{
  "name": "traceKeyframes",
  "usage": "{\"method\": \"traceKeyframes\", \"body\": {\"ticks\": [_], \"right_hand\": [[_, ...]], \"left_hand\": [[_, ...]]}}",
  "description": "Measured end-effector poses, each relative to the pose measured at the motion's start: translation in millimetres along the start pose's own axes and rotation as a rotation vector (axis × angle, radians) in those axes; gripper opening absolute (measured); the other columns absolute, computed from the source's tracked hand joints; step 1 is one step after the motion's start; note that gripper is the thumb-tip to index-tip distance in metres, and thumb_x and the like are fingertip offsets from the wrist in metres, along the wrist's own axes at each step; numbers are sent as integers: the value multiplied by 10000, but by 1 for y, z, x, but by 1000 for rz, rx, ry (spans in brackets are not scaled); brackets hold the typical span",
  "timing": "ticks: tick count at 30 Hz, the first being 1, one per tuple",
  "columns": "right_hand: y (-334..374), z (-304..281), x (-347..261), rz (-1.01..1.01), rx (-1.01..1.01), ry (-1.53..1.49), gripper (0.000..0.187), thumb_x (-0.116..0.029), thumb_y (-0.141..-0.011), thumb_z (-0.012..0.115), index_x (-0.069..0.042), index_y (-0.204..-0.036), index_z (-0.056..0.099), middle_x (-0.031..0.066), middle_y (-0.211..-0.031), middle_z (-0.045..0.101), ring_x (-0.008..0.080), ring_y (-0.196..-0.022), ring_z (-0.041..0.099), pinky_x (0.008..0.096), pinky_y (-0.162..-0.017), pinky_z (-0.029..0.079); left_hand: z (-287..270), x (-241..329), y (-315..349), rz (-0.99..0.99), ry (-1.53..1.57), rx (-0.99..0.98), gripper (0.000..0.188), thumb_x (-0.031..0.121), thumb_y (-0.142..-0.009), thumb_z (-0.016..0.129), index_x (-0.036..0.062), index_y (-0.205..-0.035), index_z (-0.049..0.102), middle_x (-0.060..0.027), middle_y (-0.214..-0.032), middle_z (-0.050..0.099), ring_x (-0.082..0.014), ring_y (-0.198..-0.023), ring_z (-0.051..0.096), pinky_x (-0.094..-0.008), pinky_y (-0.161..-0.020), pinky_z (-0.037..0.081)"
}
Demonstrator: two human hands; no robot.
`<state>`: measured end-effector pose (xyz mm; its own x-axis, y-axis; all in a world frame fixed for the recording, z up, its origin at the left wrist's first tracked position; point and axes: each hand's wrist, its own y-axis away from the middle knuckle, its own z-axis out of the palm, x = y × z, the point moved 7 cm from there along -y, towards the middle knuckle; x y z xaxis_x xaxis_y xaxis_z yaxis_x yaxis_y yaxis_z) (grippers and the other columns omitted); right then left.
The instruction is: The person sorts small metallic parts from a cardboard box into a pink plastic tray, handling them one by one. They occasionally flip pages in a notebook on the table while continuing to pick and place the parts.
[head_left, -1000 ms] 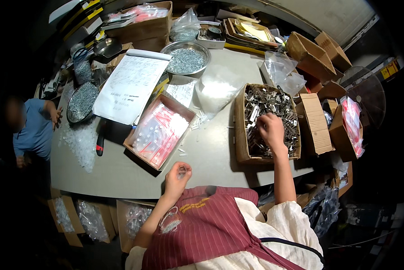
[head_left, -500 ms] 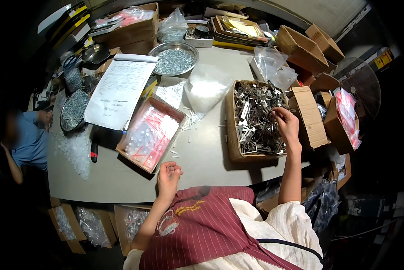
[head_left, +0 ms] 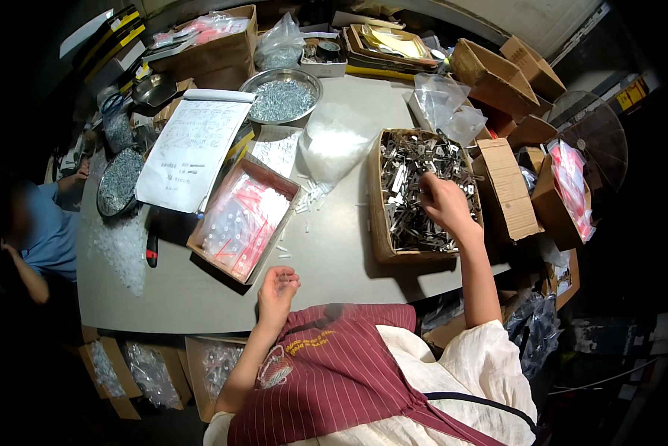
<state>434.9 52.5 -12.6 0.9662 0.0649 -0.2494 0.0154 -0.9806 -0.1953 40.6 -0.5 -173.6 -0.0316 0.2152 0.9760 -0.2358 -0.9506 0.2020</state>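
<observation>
My right hand (head_left: 447, 204) reaches into a cardboard box (head_left: 376, 212) heaped with small flat metal brackets (head_left: 404, 223). Its fingertips are drawn together among the brackets, and what they pinch is hidden. Close to the table's front edge, my left hand (head_left: 277, 291) is held with its fingers curled in; whatever lies inside them is too small to name. Just beyond it stands a shallow carton (head_left: 243, 278) of clear plastic packets with red edges (head_left: 244, 223). Several short white plastic pieces (head_left: 283, 250) lie loose beside that carton.
An open bag of white pieces (head_left: 334, 145) slumps mid-table. Behind it sits a metal bowl of screws (head_left: 283, 100). A notepad (head_left: 192, 152) leans at the left, near a red-and-black tool handle (head_left: 152, 253). Cartons (head_left: 506, 189) crowd the right side. Another person (head_left: 51, 230) sits at far left.
My right hand has moved left and a little nearer across the metal brackets, its fingers now pointing left. My left hand stays curled in nearly the same place. The view has shifted slightly.
</observation>
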Motion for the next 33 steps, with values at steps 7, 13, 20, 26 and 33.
{"method": "traceKeyframes", "body": {"ticks": [7,13,20,26,33], "right_hand": [[-44,61,-1,-85,-215,252,69,-59,-725,631,-25,-717,691,220,-767,681,409,-763,691,500,-686,562],[-40,74,-8,-85,-408,321,117,-139,-744,673,-42,-780,729,203,-799,706,392,-789,704,492,-731,579],[-25,69,-14,-230,-298,326,92,-83,-726,673,-33,-799,699,179,-802,704,380,-799,686,477,-745,547],[-12,-2,-30,136,-170,-592,119,-56,-844,725,12,-942,716,126,-834,719,196,-788,701,318,-729,545],[18,7,-103,223,-225,-1316,134,-25,-891,748,3,-1014,703,35,-909,717,99,-840,679,240,-785,556]], "left_hand": [[0,4,5,-17,-55,-14,233,3,-915,664,3,-1141,609,-84,-1027,698,-147,-973,656,-292,-882,523],[0,6,10,0,-77,5,210,5,-928,653,-4,-1134,612,-85,-1033,697,-140,-973,662,-287,-868,534],[9,8,7,5,-129,-23,215,1,-918,672,0,-1126,620,-67,-1004,705,-130,-946,679,-283,-857,545],[12,41,6,101,-292,13,234,3,-898,687,16,-1120,617,-82,-1003,711,-163,-956,693,-308,-870,550],[52,92,-15,244,-423,-81,265,88,-879,710,45,-1124,618,-83,-1031,719,-202,-986,702,-342,-875,542]]}}
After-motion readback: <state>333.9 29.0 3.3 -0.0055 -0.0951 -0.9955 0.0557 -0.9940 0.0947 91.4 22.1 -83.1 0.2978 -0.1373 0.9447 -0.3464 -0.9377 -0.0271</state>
